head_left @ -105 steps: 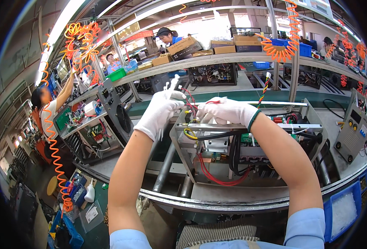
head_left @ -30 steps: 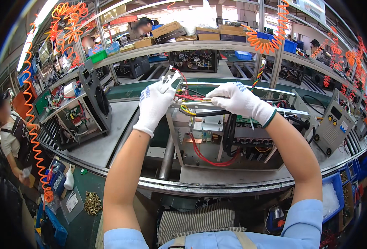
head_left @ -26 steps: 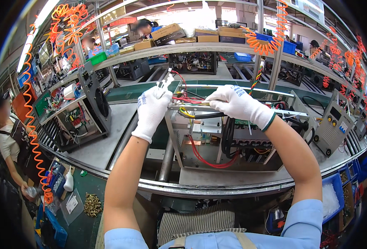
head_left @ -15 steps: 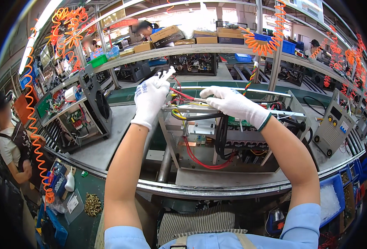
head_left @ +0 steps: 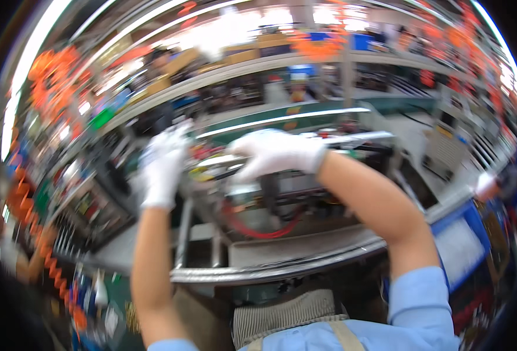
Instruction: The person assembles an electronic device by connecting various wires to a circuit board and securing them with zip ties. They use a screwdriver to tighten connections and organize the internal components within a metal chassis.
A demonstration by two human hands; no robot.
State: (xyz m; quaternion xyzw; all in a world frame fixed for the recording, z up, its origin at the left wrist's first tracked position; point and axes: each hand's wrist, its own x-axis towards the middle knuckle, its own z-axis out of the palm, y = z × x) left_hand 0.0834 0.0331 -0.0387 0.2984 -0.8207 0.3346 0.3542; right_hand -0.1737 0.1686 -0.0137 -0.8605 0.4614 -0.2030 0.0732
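Blurred factory line, grey metal desk (head_left: 305, 257). Open metal-framed electrical unit (head_left: 270, 199), red cable; gloved left hand (head_left: 162, 167) and right hand (head_left: 273, 153) on top, grip unclear.

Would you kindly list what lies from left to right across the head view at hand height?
Orange coiled hose → left hand → right hand → grey unit → blue bin.

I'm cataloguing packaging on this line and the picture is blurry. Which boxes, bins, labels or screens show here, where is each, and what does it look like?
Cardboard boxes: on the upper shelf beyond the hands, tan, blocky, blurred.
Blue bin: same shelf, further right, rectangular, blue.
Blue tray: lower right by the right elbow, blue rim, pale inside.
Labels or screens: too blurred to tell any.
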